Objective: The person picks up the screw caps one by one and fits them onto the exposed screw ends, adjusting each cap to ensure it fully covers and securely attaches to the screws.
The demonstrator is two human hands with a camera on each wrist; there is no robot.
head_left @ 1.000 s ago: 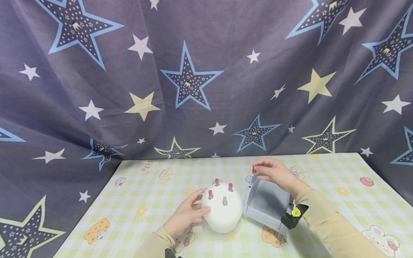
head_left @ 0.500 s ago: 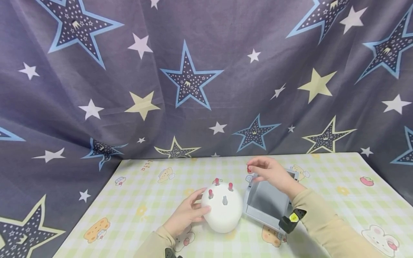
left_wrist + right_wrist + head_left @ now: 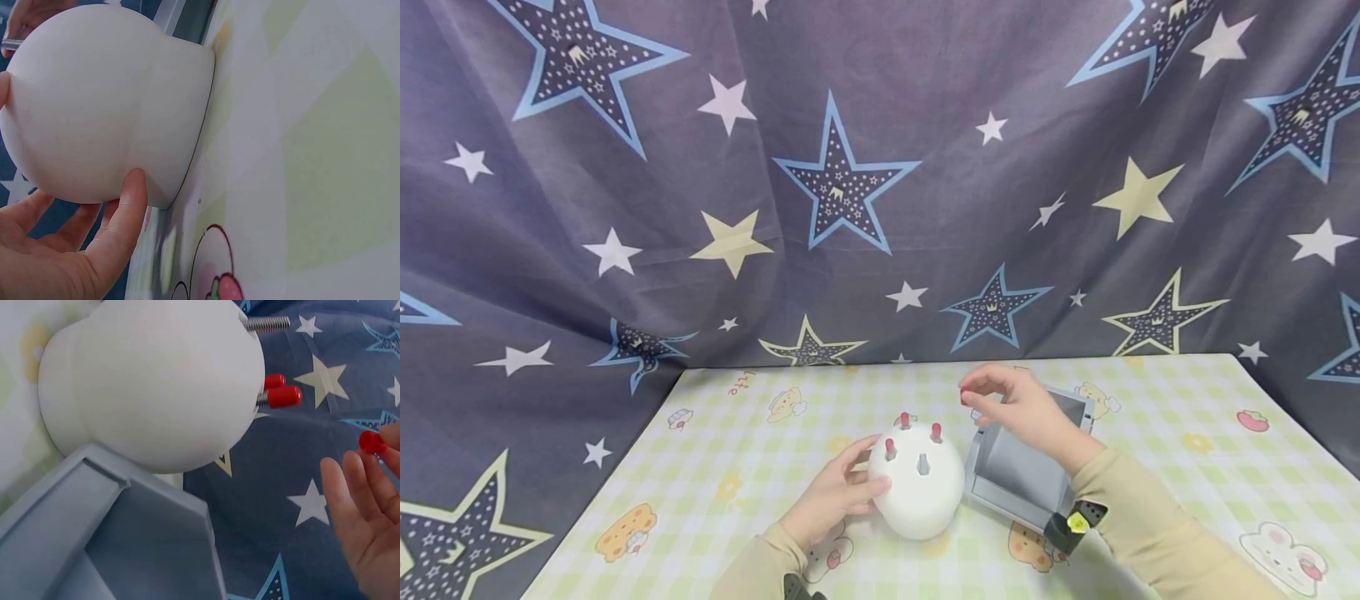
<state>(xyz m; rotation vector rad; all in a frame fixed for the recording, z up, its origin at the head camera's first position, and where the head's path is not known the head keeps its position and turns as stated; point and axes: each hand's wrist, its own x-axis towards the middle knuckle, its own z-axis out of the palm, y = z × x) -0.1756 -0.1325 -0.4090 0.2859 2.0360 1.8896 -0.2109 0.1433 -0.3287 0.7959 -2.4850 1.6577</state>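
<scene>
A smooth white rounded body (image 3: 917,504) with a narrower base stands upright on the table. My left hand (image 3: 833,497) holds it from the left, thumb and fingers spread around its side. Red caps (image 3: 936,432) cover three of the metal studs on its top. One threaded stud (image 3: 269,324) is bare. Up and to the right of the white body, my right hand (image 3: 1022,410) pinches another small red cap (image 3: 370,442) between thumb and fingertip. In the right wrist view the cap's hollow end shows, and the other fingers are loosely extended.
Close to the white body's right side sits a grey open bin (image 3: 1017,475), partly under my right forearm. A checked cloth (image 3: 1150,467) with cartoon prints covers the table. Behind it hangs a dark star-patterned curtain (image 3: 880,308).
My right hand has moved left from over the grey bin, bringing the red cap nearer the white body. My left hand and the white body have stayed in place.
</scene>
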